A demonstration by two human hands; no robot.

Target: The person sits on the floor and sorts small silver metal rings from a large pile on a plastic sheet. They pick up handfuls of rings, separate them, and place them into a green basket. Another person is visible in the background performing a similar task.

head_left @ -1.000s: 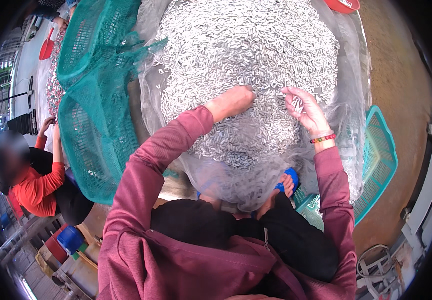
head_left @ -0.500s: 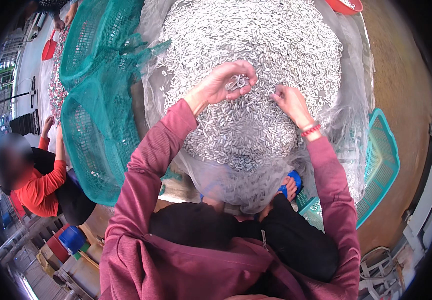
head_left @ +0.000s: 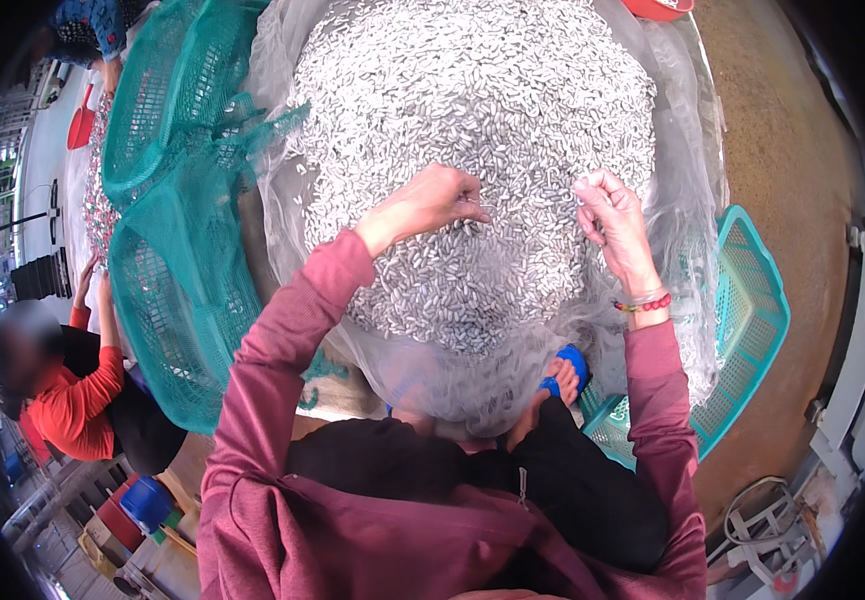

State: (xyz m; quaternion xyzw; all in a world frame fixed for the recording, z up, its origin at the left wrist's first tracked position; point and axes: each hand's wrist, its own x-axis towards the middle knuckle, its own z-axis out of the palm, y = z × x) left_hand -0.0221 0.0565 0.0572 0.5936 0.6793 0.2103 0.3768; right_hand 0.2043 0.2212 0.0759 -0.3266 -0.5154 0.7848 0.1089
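Observation:
A wide heap of small, silvery-white oval pieces (head_left: 492,120) lies before me on a sheer white mesh cloth (head_left: 482,385). Over the left middle of the heap, my left hand (head_left: 430,200) is turned palm down. Its fingers are curled in toward the thumb, and whatever is inside them is hidden. My right hand (head_left: 616,222) hovers above the heap's right side, thumb and fingers pinched together. Something pale shows at those fingertips, too small to name. A red beaded bracelet (head_left: 649,303) circles the right wrist.
Teal baskets draped with green netting (head_left: 177,270) stand along the left. Near my right leg is a turquoise basket (head_left: 752,330). A red basin (head_left: 658,8) shows at the far right. To the left, a person in orange (head_left: 77,410) reaches toward another, multicoloured heap (head_left: 100,215).
My left hand has turned from palm-up, with pale looped pieces showing in it, to palm-down, and sits slightly nearer me. My right hand has moved right, away from the left one.

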